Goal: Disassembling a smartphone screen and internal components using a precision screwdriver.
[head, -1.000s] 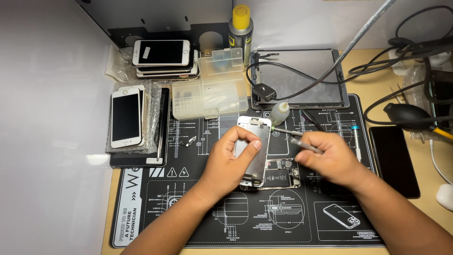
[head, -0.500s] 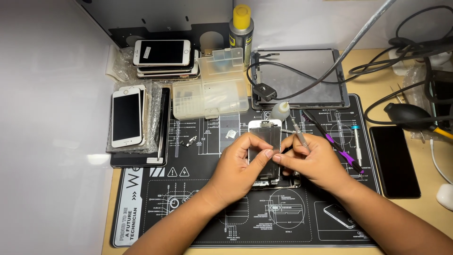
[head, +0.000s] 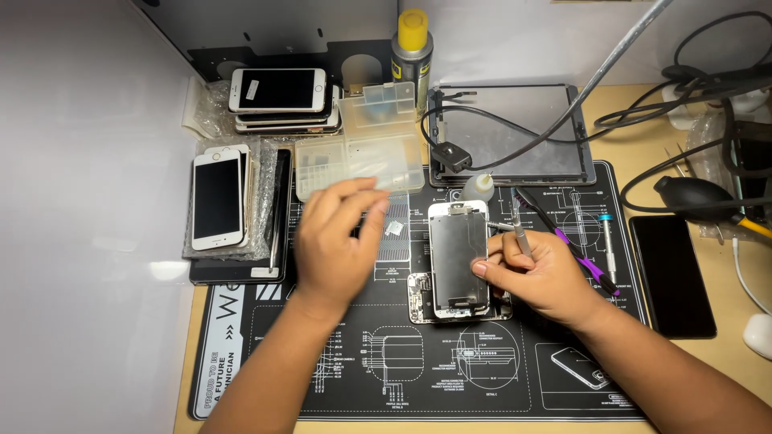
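Since half a second earlier the left hand (head: 334,241) had let go of the opened phone (head: 458,261) and lifted off toward the upper left, so it hovered over the black work mat (head: 322,354) just below the clear plastic parts box (head: 358,157) — fingers loosely spread and a bit blurred, nothing in them as far as I could see. Right hand (head: 535,273) hadn't gone anywhere: it was touching the right edge of the phone, fingertips pressing on the flipped-up screen panel, with a slim metal screwdriver (head: 519,237) pinched between thumb and forefinger, tip pointing toward the top of the phone. The phone itself sat mid-mat, screen panel lying face-down over the lower body, so the metal backplate showed. A small pale piece (head: 394,228) lay on the mat just left of it, near the left fingers, too small for me to tell what it was. My take on doing this bit well — keep the right fingers pinning the panel flat so it can't hinge and strain whatever cable joins the halves, and keep the driver tip clear of the board. Two stacks of phones (head: 241,201) sat well off to the left, and a tablet (head: 511,133) sat behind with cables draped over it.
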